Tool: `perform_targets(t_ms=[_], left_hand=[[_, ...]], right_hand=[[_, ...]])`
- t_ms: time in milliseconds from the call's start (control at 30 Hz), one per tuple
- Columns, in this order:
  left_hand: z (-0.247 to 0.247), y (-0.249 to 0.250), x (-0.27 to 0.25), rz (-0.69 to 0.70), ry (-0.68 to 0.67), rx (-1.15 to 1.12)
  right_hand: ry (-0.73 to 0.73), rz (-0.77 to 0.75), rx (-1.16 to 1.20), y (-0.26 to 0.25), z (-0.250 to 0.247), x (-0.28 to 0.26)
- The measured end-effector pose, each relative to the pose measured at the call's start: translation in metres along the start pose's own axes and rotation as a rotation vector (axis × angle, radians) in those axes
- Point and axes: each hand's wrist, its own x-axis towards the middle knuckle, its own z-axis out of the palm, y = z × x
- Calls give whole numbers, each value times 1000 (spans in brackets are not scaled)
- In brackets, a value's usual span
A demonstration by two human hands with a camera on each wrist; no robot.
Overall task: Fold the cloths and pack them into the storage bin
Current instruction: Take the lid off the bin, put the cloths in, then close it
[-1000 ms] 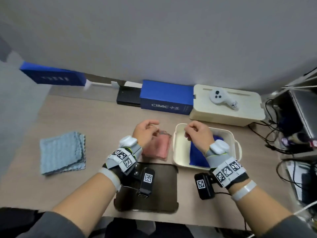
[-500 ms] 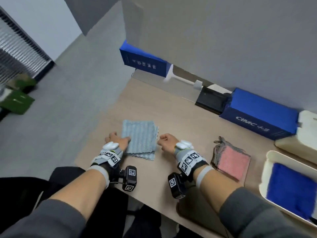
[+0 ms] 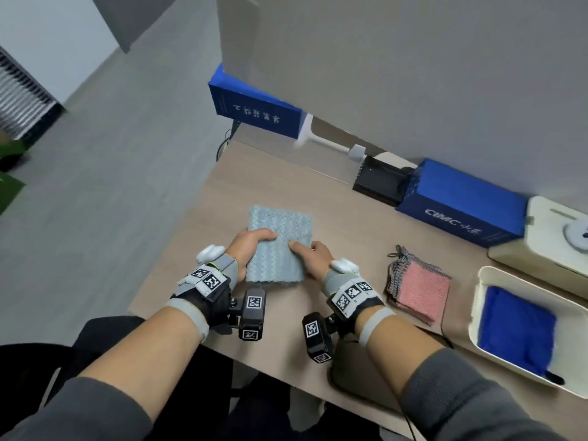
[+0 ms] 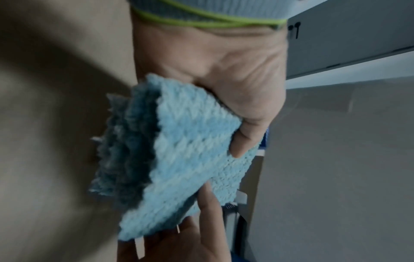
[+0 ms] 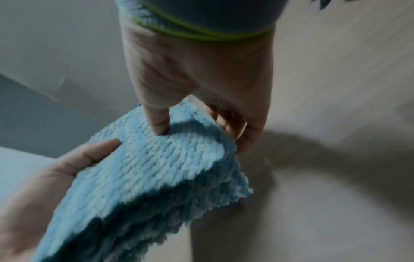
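Observation:
A folded light blue fluffy cloth (image 3: 278,246) is lifted off the wooden table, held between both hands. My left hand (image 3: 251,246) grips its left edge, thumb on top (image 4: 237,141), fingers beneath. My right hand (image 3: 307,253) pinches the right edge, thumb pressed into the pile (image 5: 159,122), fingers under it. The cloth (image 4: 190,159) (image 5: 152,173) shows several stacked layers along its near edge. A folded pink cloth (image 3: 420,289) lies on the table to the right. The cream storage bin (image 3: 477,316) at the far right holds a folded dark blue cloth (image 3: 515,329).
Blue boxes (image 3: 461,205) (image 3: 254,109), a black device (image 3: 378,181) and a cream box (image 3: 547,246) line the wall at the back. A dark mat (image 3: 346,370) lies at the table's front edge under my right forearm. The table's left edge drops to grey floor.
Both hands went from the pink cloth and bin over to the light blue cloth, closed on its side edges and raised it from the table. The head view swung left.

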Motion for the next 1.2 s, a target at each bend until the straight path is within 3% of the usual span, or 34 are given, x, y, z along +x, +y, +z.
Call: perform_targets(t_ms=[167,333,433,567,667,867,967,1133,1200], left_hand=[[74,0,-22,-35,-236,26],[159,-12,-40,-116,-470,92],[221,-28,-48,-113,-543,185],[306,-57,-48,-87,-589,266],[371,-89,-46,-24,-522,377],[450,-145,-16,31,-362,571],[473,-169,7,34,-282,674],[481,-206,54,115,-138,946],[483,-210,55,137,-139,987]], right_hand=[[70,-134,259,2,-92,-50],[-85,-62,565,20,-176,-96],[5,-129,624,33,-236,-120],[273,-226,542,58,-320,-141],[493,-209,430,91,-384,-142],[650,-1,160,135,-458,-114],[697,68,3,144,-479,-103],[613,181,-301,148,-486,-99],[629,123,-331,150,-483,-105]])
